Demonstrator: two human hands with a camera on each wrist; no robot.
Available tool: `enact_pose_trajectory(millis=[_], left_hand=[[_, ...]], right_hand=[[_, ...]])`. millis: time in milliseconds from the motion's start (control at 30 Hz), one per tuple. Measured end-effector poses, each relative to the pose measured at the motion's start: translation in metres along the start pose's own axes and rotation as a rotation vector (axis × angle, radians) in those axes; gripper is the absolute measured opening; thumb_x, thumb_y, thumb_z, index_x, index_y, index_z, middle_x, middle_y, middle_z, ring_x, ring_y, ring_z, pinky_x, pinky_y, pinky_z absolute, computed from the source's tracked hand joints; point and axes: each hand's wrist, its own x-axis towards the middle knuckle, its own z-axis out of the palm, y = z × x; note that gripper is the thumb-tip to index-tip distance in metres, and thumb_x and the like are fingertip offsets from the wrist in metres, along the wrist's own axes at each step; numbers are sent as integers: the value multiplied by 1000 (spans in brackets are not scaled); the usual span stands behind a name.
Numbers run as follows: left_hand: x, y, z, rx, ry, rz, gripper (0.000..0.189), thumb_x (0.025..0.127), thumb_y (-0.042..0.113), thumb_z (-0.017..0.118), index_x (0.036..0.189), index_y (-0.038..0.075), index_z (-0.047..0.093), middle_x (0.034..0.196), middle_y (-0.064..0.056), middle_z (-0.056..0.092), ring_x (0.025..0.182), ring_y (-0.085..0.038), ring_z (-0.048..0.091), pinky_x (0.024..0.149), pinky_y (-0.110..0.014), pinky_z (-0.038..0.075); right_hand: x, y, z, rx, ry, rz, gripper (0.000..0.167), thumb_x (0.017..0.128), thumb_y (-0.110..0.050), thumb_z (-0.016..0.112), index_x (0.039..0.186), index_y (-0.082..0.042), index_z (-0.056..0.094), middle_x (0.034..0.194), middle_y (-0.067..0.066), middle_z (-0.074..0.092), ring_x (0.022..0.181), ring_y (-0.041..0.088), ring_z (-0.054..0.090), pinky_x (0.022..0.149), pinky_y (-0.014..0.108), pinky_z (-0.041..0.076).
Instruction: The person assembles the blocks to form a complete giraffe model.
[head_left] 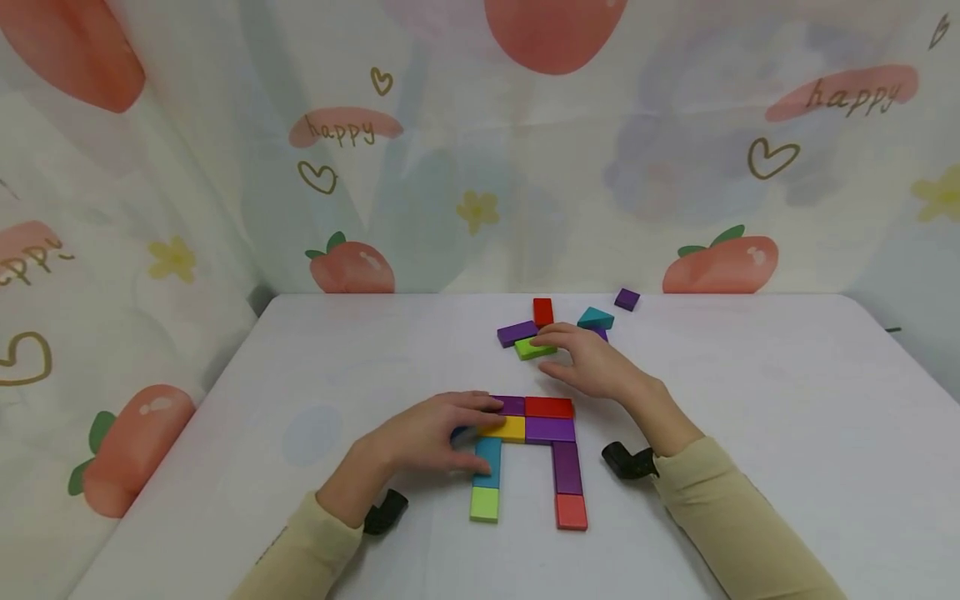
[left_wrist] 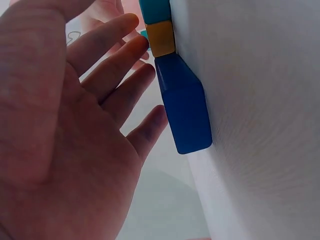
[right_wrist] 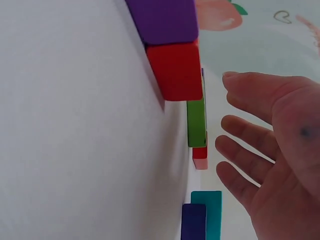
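Flat coloured blocks lie together in a two-legged shape on the white table. My left hand (head_left: 431,429), fingers extended, lies over its left side, across the yellow block (head_left: 512,432) and near the teal block (head_left: 488,457). A blue block (left_wrist: 185,107) shows beside those fingertips in the left wrist view. Purple (head_left: 550,430) and red (head_left: 549,407) blocks form the right side. Farther back, my right hand (head_left: 596,364) reaches over a loose green block (head_left: 531,350), its thumb and fingers apart. In the right wrist view nothing sits between them.
Loose blocks around the right hand include a red one (head_left: 543,312), a purple one (head_left: 517,334) and a teal triangle (head_left: 596,317). Another purple block (head_left: 627,300) lies by the table's back edge. A printed curtain (head_left: 525,167) hangs behind the table (head_left: 750,375).
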Motion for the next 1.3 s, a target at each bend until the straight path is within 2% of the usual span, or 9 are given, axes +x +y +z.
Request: enact_pose_trajectory(millis=[367,567,1000,1300], left_hand=[[1,-1,1,15,-2,36,64,89,44,77,146,21,58,153,7,46,145,-16,34,114,-37,36],[1,0,1,11,-12,32,64,89,42,78,146,20,58,153,6,46,145,-17,35,113,-37,37],[-1,1,0,4,-11,27,63,89,41,78,145,19,58,153,6,47,145,-16,35,113,-36,37],[0,0,1,-11,-15,13,63,89,41,78,145,21,58,153,7,46,145,-16,35,113,-37,37]], right_hand=[[1,7,2,-25,-62,3,44,99,-13,64,141,-3,58,152,23,43,141,44,36,110,59,36],[1,8,5,-25,-97,-1,44,100,-13,63,142,-4,57,154,22,40,142,44,35,110,59,35],[3,9,8,-53,-114,-14,45,99,-13,64,142,-2,57,152,23,42,141,44,37,109,58,37],[-5,4,-1,-98,-142,34,39,99,-15,64,135,-3,64,149,21,47,138,43,41,108,57,40]])
